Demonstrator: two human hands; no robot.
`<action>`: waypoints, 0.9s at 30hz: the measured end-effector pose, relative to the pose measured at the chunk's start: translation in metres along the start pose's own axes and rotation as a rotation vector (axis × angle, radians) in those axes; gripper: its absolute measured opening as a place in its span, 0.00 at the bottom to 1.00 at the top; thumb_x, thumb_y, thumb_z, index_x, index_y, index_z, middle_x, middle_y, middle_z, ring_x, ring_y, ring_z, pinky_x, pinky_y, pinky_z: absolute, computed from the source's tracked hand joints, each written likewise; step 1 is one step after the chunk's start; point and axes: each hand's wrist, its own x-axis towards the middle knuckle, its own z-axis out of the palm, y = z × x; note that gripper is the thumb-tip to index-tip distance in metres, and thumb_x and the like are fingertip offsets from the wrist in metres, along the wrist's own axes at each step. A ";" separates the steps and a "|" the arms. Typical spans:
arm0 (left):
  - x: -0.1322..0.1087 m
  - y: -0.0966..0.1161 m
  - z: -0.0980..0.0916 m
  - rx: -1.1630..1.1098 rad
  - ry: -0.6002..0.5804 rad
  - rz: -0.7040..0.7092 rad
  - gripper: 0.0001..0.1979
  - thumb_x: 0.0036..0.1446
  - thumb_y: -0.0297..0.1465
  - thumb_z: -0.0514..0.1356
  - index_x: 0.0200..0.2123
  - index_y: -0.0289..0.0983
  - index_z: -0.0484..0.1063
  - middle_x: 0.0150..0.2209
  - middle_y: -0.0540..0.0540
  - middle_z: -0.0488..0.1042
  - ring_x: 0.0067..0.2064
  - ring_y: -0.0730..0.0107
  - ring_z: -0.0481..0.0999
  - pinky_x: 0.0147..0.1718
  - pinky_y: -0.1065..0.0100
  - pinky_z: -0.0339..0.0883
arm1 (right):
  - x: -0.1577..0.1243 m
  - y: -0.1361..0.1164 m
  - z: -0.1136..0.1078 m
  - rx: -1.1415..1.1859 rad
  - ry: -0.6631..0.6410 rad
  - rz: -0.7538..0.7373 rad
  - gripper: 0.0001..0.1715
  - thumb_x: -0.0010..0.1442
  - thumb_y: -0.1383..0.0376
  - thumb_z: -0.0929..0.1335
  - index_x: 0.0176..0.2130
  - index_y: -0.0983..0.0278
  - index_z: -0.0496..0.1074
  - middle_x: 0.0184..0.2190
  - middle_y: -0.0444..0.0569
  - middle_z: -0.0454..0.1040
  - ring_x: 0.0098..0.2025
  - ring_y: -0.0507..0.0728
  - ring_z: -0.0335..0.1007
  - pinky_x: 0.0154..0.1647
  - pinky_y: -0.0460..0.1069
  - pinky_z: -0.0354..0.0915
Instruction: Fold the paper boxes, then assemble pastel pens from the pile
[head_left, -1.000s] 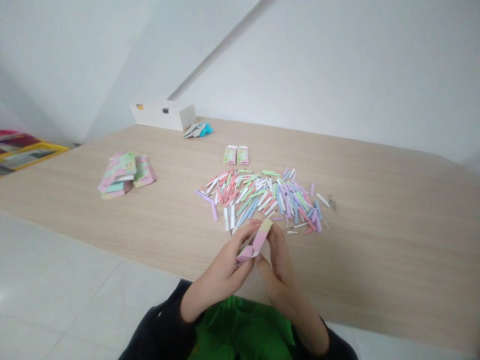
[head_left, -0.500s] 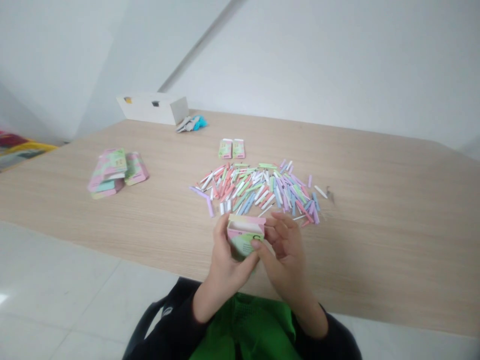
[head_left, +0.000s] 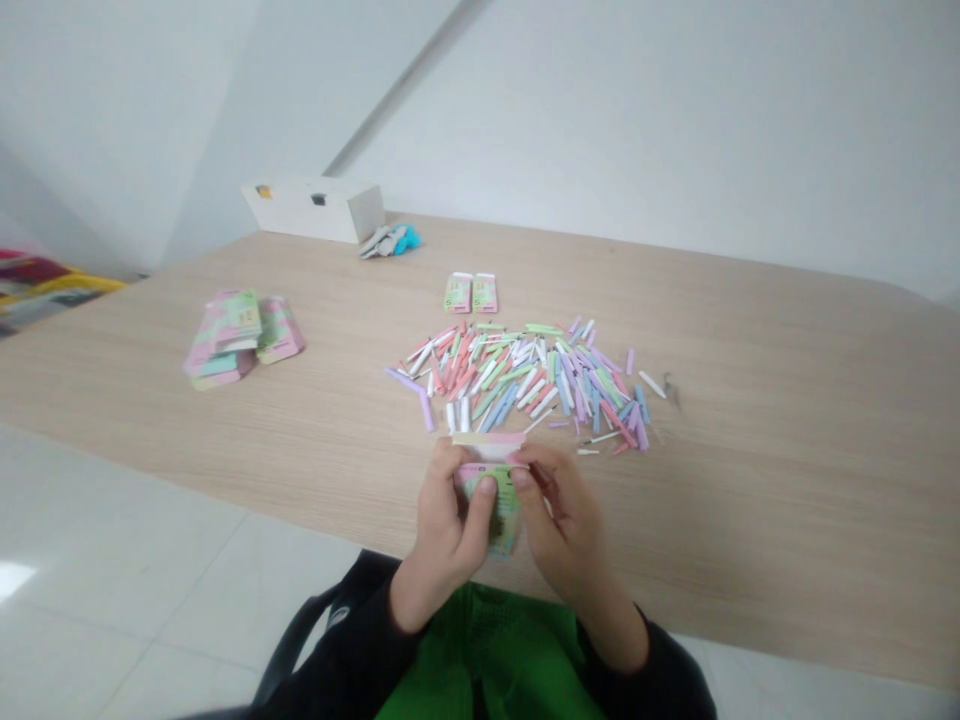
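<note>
While I work over the near edge of the tabletop (head_left: 787, 450), this side of the pile of pastel sticks (head_left: 517, 375), my left grip (head_left: 444, 522) and right grip (head_left: 566, 518) should press lightly, since the carton (head_left: 505, 512) between them looks thin enough to buckle. The left clasps its side, thumb flat on its front, and the right pinches its upper corner beside the raised flap (head_left: 487, 440).

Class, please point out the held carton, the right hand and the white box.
held carton (head_left: 503, 512): head view, on its front panel
right hand (head_left: 564, 512): head view, on its middle
white box (head_left: 296, 214): head view, on its long side
</note>
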 end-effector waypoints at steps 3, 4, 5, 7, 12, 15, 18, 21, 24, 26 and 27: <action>0.000 -0.003 -0.001 -0.059 0.036 0.069 0.02 0.70 0.31 0.52 0.44 0.41 0.60 0.36 0.49 0.63 0.36 0.67 0.67 0.36 0.65 0.65 | 0.008 -0.009 -0.006 -0.037 -0.061 -0.010 0.09 0.69 0.68 0.64 0.44 0.56 0.73 0.36 0.45 0.79 0.39 0.54 0.78 0.41 0.48 0.74; 0.001 -0.005 0.000 -0.084 0.044 0.098 0.05 0.69 0.31 0.52 0.47 0.41 0.59 0.38 0.48 0.64 0.38 0.67 0.68 0.37 0.65 0.65 | 0.011 -0.010 -0.007 -0.035 -0.062 -0.014 0.08 0.69 0.68 0.65 0.43 0.57 0.73 0.35 0.45 0.78 0.38 0.54 0.77 0.40 0.48 0.74; 0.002 -0.007 0.000 -0.112 0.047 0.131 0.08 0.69 0.31 0.53 0.50 0.40 0.59 0.40 0.47 0.64 0.39 0.66 0.69 0.38 0.65 0.65 | 0.012 -0.011 -0.008 -0.036 -0.048 -0.020 0.07 0.68 0.68 0.66 0.43 0.57 0.73 0.35 0.45 0.78 0.39 0.54 0.77 0.41 0.49 0.74; 0.004 -0.009 -0.001 -0.165 0.027 0.194 0.12 0.69 0.30 0.53 0.54 0.40 0.57 0.44 0.45 0.66 0.43 0.65 0.71 0.41 0.64 0.66 | 0.014 -0.012 -0.010 -0.057 -0.001 -0.033 0.09 0.66 0.67 0.67 0.45 0.57 0.74 0.42 0.48 0.77 0.46 0.57 0.77 0.48 0.53 0.74; 0.007 -0.009 -0.006 -0.130 -0.013 0.179 0.14 0.69 0.30 0.54 0.56 0.40 0.56 0.49 0.42 0.68 0.48 0.62 0.73 0.44 0.61 0.68 | 0.019 -0.022 -0.012 -0.047 -0.133 -0.135 0.25 0.66 0.71 0.66 0.60 0.53 0.67 0.52 0.50 0.77 0.57 0.59 0.74 0.60 0.57 0.70; 0.004 -0.009 -0.007 -0.132 0.012 0.163 0.19 0.69 0.30 0.55 0.58 0.41 0.51 0.50 0.41 0.68 0.48 0.62 0.75 0.45 0.61 0.69 | 0.023 -0.029 -0.011 -0.040 -0.187 -0.196 0.20 0.64 0.71 0.67 0.54 0.56 0.72 0.49 0.47 0.80 0.52 0.56 0.77 0.54 0.51 0.72; 0.002 -0.010 -0.008 -0.153 -0.035 0.140 0.24 0.69 0.29 0.55 0.62 0.41 0.48 0.50 0.41 0.70 0.48 0.63 0.76 0.48 0.60 0.70 | 0.026 -0.031 -0.009 -0.049 -0.109 -0.142 0.16 0.64 0.73 0.67 0.49 0.57 0.75 0.42 0.45 0.81 0.45 0.53 0.79 0.48 0.47 0.73; 0.003 -0.009 -0.011 -0.095 -0.103 0.108 0.26 0.69 0.31 0.56 0.65 0.40 0.49 0.52 0.39 0.70 0.51 0.60 0.77 0.50 0.59 0.72 | 0.028 -0.032 -0.007 -0.010 -0.101 -0.074 0.16 0.64 0.73 0.68 0.47 0.56 0.78 0.40 0.44 0.82 0.43 0.53 0.79 0.46 0.47 0.74; 0.006 -0.007 -0.013 -0.023 -0.174 0.125 0.27 0.69 0.32 0.56 0.67 0.40 0.51 0.57 0.37 0.69 0.58 0.56 0.74 0.55 0.59 0.71 | 0.028 -0.032 -0.009 -0.004 -0.104 -0.066 0.17 0.64 0.74 0.68 0.46 0.56 0.80 0.42 0.45 0.83 0.45 0.54 0.80 0.48 0.49 0.75; 0.007 -0.008 -0.013 -0.016 -0.212 0.148 0.29 0.69 0.31 0.55 0.69 0.39 0.50 0.60 0.36 0.68 0.61 0.55 0.72 0.58 0.57 0.69 | 0.028 -0.030 -0.012 -0.026 -0.127 -0.066 0.20 0.63 0.75 0.68 0.47 0.55 0.81 0.45 0.45 0.83 0.48 0.55 0.80 0.52 0.50 0.75; 0.008 -0.009 -0.013 -0.017 -0.222 0.157 0.30 0.69 0.30 0.55 0.70 0.39 0.49 0.61 0.35 0.68 0.62 0.54 0.71 0.59 0.56 0.69 | 0.028 -0.028 -0.015 -0.029 -0.155 -0.057 0.22 0.63 0.75 0.67 0.49 0.54 0.80 0.46 0.44 0.83 0.50 0.55 0.80 0.54 0.50 0.74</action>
